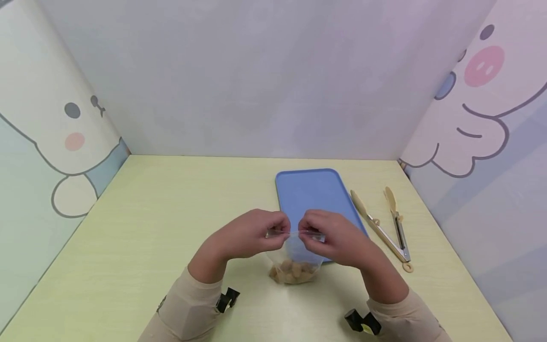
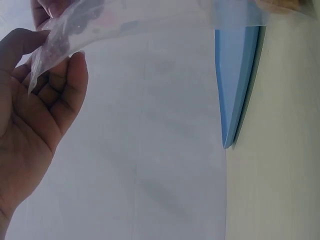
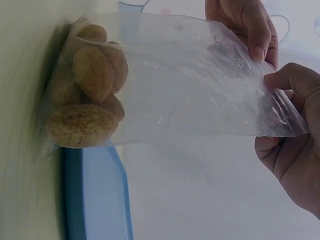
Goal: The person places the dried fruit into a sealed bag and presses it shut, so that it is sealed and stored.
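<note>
A clear plastic bag [image 3: 170, 80] stands upright on the table, its top edge held up by both hands. Several brown, wrinkled, oval pieces like dried fruit or nuts [image 3: 94, 75] lie at its bottom. My left hand [image 1: 252, 232] pinches the bag's top edge on the left side between thumb and curled fingers. On the right side of the same edge, my right hand [image 1: 335, 237] pinches it likewise. The two hands are close together, a small gap between them. Whether the bag's mouth is sealed I cannot tell.
A blue tray [image 1: 312, 185] lies just behind the bag and hands. To its right rest tongs [image 1: 386, 237] with tan tips, spread apart. Grey and cartoon-printed panels [image 1: 265, 85] enclose the pale yellow table [image 1: 162, 204] at the back and sides.
</note>
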Available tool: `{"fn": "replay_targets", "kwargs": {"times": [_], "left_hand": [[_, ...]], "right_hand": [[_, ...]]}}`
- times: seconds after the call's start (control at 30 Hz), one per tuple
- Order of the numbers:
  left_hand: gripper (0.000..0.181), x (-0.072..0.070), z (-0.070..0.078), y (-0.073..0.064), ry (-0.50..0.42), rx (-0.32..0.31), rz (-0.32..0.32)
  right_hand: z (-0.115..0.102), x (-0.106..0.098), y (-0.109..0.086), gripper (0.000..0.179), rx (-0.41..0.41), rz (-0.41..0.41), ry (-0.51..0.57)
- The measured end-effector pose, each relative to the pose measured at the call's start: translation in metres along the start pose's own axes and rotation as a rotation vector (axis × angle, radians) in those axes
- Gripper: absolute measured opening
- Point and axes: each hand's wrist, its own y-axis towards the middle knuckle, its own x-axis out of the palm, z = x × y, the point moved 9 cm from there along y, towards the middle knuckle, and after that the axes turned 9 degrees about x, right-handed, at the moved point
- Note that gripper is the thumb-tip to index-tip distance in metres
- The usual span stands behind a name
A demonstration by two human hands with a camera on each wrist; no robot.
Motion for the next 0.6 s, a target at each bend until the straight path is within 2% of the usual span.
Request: {"fn": "replay_targets", "kwargs": {"times": [0.2, 0.3, 0.47, 0.6], "left_hand": [[0.004, 0.003, 0.000, 0.001, -0.040, 0.016, 0.004], [0.004, 0.003, 0.001, 0.002, -0.035, 0.026, 0.005], [0.005, 0.003, 0.006, 0.003, 0.006, 0.065, 0.015], [0.007, 0.003, 0.012, 0.004, 0.080, 0.120, 0.026]], "right_hand": [[0.002, 0.003, 0.001, 0.008, 0.052, -0.027, -0.002], [0.000, 0.005, 0.002, 0.005, 0.051, -0.041, 0.006], [-0.003, 0.005, 0.002, 0.004, 0.021, -0.027, 0.007], [-0.007, 0.004, 0.002, 0.004, -0.030, -0.002, 0.005]]}}
